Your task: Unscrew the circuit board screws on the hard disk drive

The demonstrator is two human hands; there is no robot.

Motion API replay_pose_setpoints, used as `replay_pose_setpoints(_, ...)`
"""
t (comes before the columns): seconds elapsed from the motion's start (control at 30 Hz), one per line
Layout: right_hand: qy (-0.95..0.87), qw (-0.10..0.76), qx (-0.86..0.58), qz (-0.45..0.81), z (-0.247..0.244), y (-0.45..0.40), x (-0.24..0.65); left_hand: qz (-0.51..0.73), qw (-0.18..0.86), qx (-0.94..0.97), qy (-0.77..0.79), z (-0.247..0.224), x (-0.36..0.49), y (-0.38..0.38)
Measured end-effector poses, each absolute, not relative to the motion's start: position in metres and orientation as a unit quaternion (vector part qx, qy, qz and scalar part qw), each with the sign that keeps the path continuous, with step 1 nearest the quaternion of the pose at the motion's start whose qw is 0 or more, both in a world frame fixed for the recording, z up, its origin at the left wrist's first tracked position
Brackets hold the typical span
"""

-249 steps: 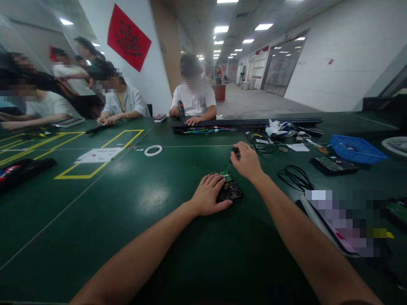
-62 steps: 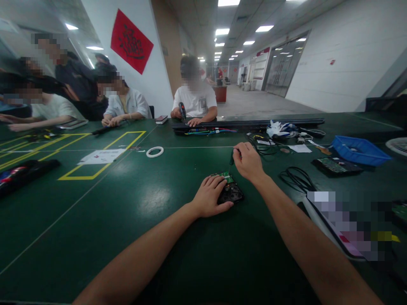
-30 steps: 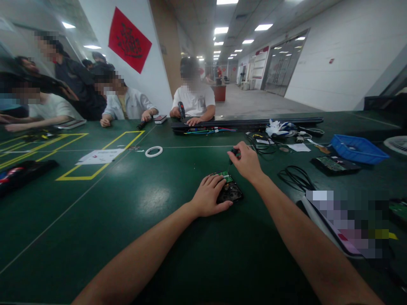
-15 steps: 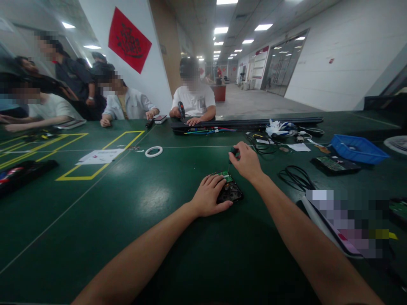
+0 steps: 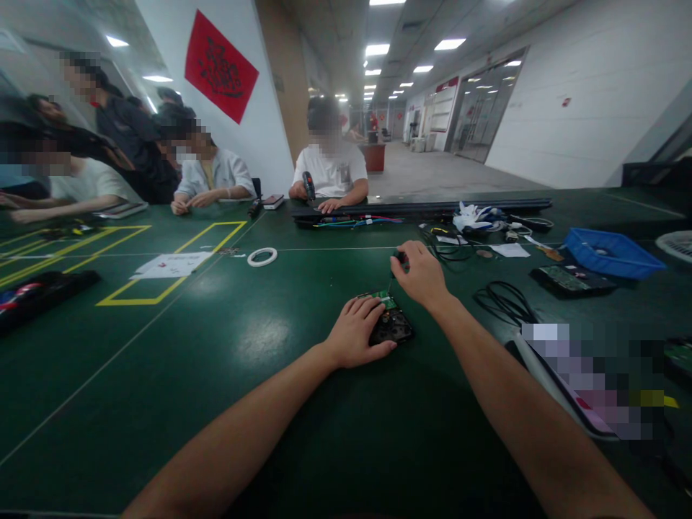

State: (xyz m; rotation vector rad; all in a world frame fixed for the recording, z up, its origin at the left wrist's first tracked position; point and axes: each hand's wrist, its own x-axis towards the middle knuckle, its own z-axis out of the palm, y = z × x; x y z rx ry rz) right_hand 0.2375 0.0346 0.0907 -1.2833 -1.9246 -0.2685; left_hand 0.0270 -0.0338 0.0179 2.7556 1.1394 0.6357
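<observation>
A small black device with an exposed green circuit board (image 5: 396,326) lies on the dark green table in front of me. My left hand (image 5: 357,330) holds it against the table, fingers across its left part and thumb along its near edge. Above its far right corner, my right hand (image 5: 419,272) is closed around the dark handle of a screwdriver (image 5: 399,257). The thin shaft points down towards the board's far edge; whether the tip sits in a screw is too small to tell.
To the right lie a coiled black cable (image 5: 502,301), a second opened device (image 5: 573,280), a blue tray (image 5: 613,252) and a partly blurred flat object (image 5: 562,393). A white ring (image 5: 262,256) and paper (image 5: 171,264) lie left. Opposite, a person holds a power drill (image 5: 308,185) by a long black bar (image 5: 422,210).
My hands, the screwdriver and the device look the same. A seated person across the table has drawn an arm back, bringing both hands together.
</observation>
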Motion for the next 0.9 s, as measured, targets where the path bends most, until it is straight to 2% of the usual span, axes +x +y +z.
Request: replay_pose_setpoints(0.9,-0.759,0.411,-0.497,-0.090,0.0935,0.0324,0.2358,0.212,0.051,0.901,0.374,0.0177,0.0273,-0.0346)
